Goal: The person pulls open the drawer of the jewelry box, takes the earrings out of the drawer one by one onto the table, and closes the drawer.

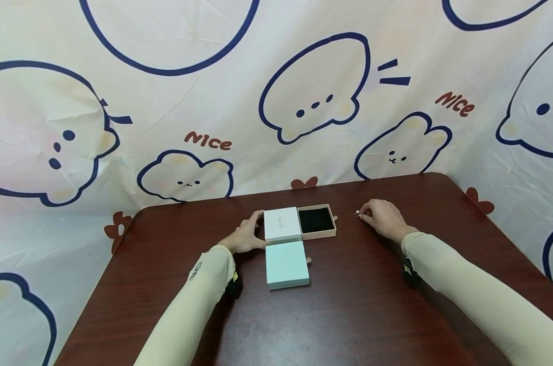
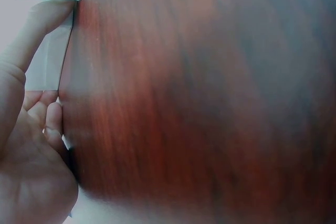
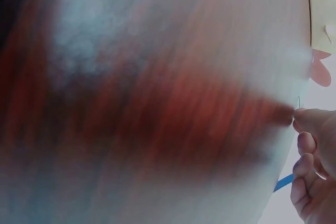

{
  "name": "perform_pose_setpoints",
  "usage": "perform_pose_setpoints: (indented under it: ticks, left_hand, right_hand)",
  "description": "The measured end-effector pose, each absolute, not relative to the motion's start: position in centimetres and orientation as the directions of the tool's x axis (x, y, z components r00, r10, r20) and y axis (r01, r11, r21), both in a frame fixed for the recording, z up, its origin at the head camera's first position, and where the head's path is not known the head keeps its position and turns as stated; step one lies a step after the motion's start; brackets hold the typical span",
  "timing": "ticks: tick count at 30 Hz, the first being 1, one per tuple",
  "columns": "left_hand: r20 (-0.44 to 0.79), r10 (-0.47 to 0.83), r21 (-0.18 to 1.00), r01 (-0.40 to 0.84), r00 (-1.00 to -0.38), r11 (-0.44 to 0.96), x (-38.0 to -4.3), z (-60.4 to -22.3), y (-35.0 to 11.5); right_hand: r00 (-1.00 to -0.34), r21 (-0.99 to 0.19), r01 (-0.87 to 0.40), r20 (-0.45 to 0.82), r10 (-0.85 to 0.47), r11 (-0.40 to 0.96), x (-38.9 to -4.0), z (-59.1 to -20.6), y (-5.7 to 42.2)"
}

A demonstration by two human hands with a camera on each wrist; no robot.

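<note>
My left hand (image 1: 245, 236) grips the left end of a white box (image 1: 282, 224) with printed lettering, thumb at its near side and fingers at the far side. Out of the box's right side, an inner drawer (image 1: 319, 236) is pulled open, showing a black pad (image 1: 316, 220). In the left wrist view, the thumb and curled fingers lie at either side of the white box (image 2: 46, 61). To the right of the drawer, my right hand (image 1: 385, 218) pinches a small pearl earring (image 1: 357, 212) between thumb and forefinger. Its thin wire (image 3: 299, 101) pokes up past the fingertips in the right wrist view.
A closed mint-green box (image 1: 287, 265) with a small ribbon tab (image 1: 309, 260) lies just in front of the white box. Both stand on a dark reddish wooden table (image 1: 340, 315). A pale cartoon-printed cloth (image 1: 276, 168) hangs behind and beside it.
</note>
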State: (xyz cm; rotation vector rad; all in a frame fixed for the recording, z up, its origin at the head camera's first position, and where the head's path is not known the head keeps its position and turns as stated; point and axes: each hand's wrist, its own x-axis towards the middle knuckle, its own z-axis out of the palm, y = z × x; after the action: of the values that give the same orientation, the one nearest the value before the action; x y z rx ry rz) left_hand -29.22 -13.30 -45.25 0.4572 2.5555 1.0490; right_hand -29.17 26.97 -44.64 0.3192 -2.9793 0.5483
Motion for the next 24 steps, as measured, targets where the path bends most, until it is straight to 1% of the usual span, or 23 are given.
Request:
perform_pose_setpoints:
  ticks: [24]
  left_hand:
    - [-0.184,0.417,0.718,0.168,-0.890,0.675,-29.09,-45.10,-13.31]
  right_hand:
    - [-0.968,-0.326,-0.241,0.146,-0.203,0.914,-28.99,-44.66,27.04]
